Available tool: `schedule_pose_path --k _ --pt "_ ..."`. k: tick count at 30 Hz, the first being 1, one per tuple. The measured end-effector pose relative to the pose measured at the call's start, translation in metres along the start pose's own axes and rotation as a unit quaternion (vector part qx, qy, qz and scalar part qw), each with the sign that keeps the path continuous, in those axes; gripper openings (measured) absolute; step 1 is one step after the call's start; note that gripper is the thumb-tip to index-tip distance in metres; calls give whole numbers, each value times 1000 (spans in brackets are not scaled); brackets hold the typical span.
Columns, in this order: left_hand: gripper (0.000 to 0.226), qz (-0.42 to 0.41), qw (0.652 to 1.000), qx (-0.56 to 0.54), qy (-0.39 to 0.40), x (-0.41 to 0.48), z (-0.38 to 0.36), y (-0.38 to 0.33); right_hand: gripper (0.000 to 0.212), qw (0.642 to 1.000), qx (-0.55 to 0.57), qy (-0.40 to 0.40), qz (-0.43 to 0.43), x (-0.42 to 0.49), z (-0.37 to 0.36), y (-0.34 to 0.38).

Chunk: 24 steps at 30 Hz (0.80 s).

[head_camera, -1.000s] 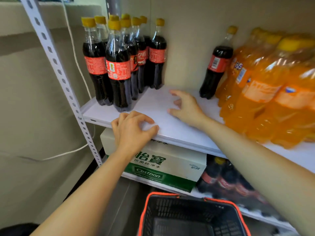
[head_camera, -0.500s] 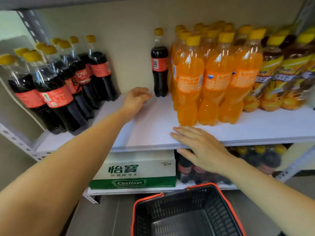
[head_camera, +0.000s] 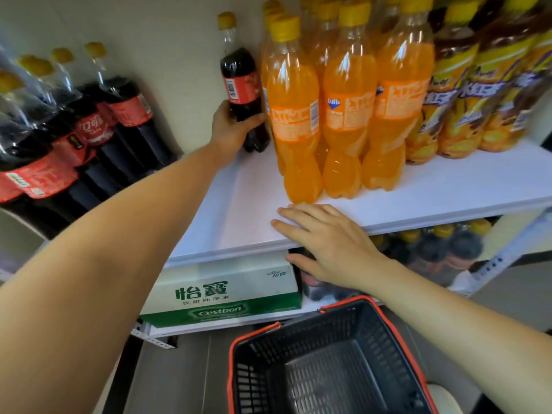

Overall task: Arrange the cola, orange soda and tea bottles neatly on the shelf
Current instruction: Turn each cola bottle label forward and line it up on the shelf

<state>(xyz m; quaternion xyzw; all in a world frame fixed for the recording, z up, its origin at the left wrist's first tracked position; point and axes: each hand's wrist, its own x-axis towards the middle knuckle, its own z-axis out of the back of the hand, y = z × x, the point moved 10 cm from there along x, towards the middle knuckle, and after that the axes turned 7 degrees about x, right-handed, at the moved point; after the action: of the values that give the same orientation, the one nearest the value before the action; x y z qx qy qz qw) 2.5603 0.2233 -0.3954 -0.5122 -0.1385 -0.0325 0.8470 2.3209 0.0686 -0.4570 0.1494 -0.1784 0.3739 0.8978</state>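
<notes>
1. The left hand [head_camera: 231, 127] has its fingers and thumb wrapped round the lone cola bottle [head_camera: 240, 82], way at the back of the shelf [head_camera: 418, 189], right up against the orange soda bottles [head_camera: 346, 115].
2. The right hand [head_camera: 325, 243] lies flat on the shelf's front edge, fingers straight and slightly apart, thumb under the lip.
3. The other cola bottles [head_camera: 98, 130] are bunched far left, and the tea bottles [head_camera: 466, 100] sit right of the orange ones.
4. Down below there's a water carton [head_camera: 221, 291] and a black basket [head_camera: 328, 369].
</notes>
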Motion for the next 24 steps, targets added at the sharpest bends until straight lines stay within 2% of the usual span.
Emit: schedule_pose_path --k 7,16,20,24 --pt "60 -23 1000 -4 0 -41 17 -4 59 999 42 12 -24 2 1 -2" --pt "38 -29 998 -60 0 -152 59 -12 56 970 202 2 -137 8 8 -14" --pt "35 -37 997 -67 16 -206 71 -27 68 917 345 -26 -196 9 18 -9" --pt "45 -47 997 -44 48 -251 72 -41 68 843 500 -38 -192 12 28 25"
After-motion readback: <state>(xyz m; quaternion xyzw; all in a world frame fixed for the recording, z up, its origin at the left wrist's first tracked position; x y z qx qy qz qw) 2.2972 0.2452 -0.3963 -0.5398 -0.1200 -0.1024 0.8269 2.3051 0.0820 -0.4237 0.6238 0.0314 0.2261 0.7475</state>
